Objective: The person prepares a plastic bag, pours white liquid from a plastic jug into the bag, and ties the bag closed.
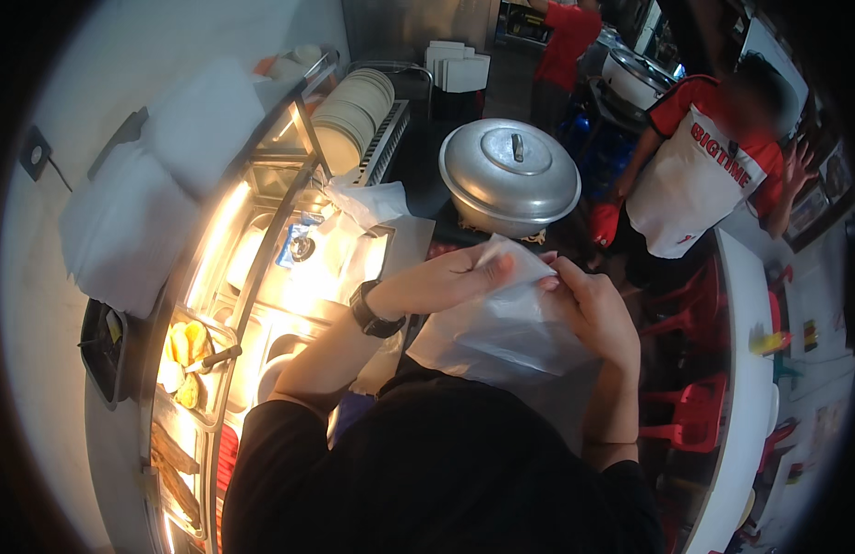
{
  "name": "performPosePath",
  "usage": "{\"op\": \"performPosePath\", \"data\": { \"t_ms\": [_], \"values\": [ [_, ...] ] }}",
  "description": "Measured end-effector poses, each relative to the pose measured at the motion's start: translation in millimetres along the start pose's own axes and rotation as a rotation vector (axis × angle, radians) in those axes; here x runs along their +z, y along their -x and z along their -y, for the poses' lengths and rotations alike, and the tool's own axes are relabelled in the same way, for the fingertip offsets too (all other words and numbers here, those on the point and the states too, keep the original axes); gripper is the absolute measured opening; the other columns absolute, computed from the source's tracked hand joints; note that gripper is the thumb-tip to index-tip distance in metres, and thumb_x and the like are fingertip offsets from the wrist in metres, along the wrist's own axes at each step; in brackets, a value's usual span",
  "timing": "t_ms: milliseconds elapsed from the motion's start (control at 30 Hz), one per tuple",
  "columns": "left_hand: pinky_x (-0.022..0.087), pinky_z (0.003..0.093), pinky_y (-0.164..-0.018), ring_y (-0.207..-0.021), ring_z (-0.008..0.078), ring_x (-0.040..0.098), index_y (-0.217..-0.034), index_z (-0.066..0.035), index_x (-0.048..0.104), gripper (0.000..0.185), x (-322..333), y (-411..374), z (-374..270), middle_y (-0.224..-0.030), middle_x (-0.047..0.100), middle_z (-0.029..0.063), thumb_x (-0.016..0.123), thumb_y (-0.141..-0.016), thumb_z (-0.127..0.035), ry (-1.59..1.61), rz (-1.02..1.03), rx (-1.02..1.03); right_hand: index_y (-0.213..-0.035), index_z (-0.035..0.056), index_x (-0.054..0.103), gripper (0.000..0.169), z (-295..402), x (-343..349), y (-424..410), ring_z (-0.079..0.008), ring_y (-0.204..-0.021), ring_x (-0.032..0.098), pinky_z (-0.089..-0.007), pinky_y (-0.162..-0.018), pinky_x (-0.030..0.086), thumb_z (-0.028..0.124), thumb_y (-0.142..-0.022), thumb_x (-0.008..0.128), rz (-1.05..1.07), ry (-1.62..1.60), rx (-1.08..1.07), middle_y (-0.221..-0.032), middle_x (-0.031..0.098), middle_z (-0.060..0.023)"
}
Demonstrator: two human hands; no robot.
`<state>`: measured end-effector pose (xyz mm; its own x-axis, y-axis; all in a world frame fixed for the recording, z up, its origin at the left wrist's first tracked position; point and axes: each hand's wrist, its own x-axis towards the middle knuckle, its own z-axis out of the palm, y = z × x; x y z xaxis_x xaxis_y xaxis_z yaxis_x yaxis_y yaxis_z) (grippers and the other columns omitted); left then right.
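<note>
A thin translucent plastic bag [496,336] hangs in front of my body, gathered at its top edge between both hands. My left hand [462,277], with a black watch [373,309] on its wrist, pinches one side of the bag's edge. On the other side, my right hand [593,305] grips the same edge between thumb and fingers. The fingertips of the two hands are close together. Just beyond them stands a large lidded aluminium pot [510,176]. Whether the bag holds anything cannot be seen.
At left is a lit food display case [244,305] with trays of food. White plates [351,118] stand racked behind it. A person in a red and white shirt [711,159] stands at right, another in a red shirt [569,41] farther back. Red plastic chairs [697,412] line the white counter [739,388].
</note>
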<state>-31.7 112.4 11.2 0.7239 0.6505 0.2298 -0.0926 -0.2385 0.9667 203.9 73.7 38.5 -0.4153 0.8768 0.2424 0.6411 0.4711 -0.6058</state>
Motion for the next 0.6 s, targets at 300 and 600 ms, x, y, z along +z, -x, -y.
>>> {"op": "performPosePath", "data": {
  "t_ms": [300,600],
  "values": [
    [0.043,0.0350,-0.105,-0.122,0.0230,0.057,-0.126,0.005,0.055,0.052,33,12,35,-0.129,0.062,0.0187,0.041,-0.105,-0.040,0.158,-0.349,0.224,-0.097,0.0008,0.069,0.043,-36,40,2,-0.0231,-0.085,0.067,-0.0333,-0.072,0.048,0.029,-0.070,0.087,0.024,-0.312,-0.206,-0.091,0.068,-0.0104],
    [0.056,0.0389,-0.085,-0.087,0.0279,0.069,-0.092,-0.004,0.053,0.037,50,26,41,-0.078,0.058,0.0078,0.041,-0.106,-0.036,0.590,-0.553,0.168,-0.101,-0.0035,0.069,0.027,-23,133,13,-0.0104,-0.089,0.062,-0.0282,-0.081,0.050,0.009,-0.079,0.078,0.096,-1.014,0.158,-0.102,0.067,-0.0012]
  ]
}}
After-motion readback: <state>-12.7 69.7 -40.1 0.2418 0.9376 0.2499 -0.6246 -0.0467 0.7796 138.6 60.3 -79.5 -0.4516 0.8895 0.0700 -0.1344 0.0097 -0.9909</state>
